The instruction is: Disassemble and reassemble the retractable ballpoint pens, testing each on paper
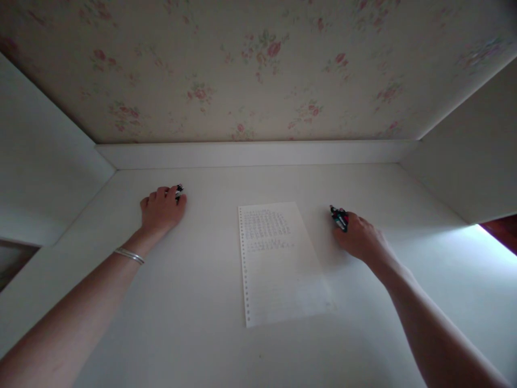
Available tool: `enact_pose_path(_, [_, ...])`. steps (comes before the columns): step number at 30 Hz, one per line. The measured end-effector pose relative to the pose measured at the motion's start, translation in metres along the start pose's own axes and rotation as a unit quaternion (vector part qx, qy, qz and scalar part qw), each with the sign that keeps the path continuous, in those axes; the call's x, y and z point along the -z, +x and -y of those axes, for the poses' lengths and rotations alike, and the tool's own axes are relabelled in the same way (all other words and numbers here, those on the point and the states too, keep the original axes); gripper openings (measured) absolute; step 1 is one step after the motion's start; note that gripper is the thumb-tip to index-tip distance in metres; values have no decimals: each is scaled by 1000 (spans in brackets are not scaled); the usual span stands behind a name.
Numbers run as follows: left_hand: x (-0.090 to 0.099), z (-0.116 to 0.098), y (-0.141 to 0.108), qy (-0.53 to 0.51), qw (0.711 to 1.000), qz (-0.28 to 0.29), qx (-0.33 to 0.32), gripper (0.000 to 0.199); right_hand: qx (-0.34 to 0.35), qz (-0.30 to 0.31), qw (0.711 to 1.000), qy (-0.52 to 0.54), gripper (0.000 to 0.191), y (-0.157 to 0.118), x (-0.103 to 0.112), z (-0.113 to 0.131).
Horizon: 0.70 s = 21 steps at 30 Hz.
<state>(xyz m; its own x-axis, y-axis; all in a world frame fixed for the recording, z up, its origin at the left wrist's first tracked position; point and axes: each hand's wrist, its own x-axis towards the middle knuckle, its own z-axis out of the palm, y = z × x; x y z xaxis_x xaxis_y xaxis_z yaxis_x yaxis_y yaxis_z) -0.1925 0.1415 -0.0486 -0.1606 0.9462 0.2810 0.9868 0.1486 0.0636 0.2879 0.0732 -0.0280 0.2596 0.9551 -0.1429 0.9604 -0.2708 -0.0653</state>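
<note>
My left hand [162, 209] rests at the far left of the white tabletop, its fingers curled round something. Only the black and white ends [179, 189] of that thing stick out between thumb and forefinger; they look like pen ends. At the right, my right hand [361, 234] is closed on a bundle of pens [339, 217], with dark, green, red and white ends pointing up and left. Between the two hands a sheet of loose-leaf paper [283, 280] lies flat, holes along its left edge and handwriting on its upper part. Neither hand touches it.
The white desk [194, 312] ends at a low back ledge [258, 154] below flowered wallpaper [258, 81]. White panels close in the left side [44, 151] and the right side [464, 145]. A silver bangle [129, 255] circles my left wrist.
</note>
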Motion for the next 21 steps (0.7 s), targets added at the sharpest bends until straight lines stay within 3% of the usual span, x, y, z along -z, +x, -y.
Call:
enact_pose_path(5, [12,-8,-7,-75,997,-15,-22,46,-2,1,999,44,40,3,2,-3])
enact_pose_path(10, [30,-43,-27,-231,972,7,-45,38,14,-8,990,139,33,-7,12,15])
enact_pose_path(13, [44,-79,-62,-353,932,56,-55,34,51,3,971,235,25,-31,20,50])
enact_pose_path(17, [66,-132,-120,-479,865,144,-49,43,126,41,923,362,18,-82,19,121])
enact_pose_path(18, [71,-143,-132,-517,838,169,-38,50,140,42,911,386,22,-94,16,139])
enact_pose_path(19, [76,-151,-141,-615,759,212,19,54,158,39,890,426,28,-105,12,155])
enact_pose_path(21, [84,-163,-151,-730,620,257,126,60,182,16,798,575,41,-122,-1,182])
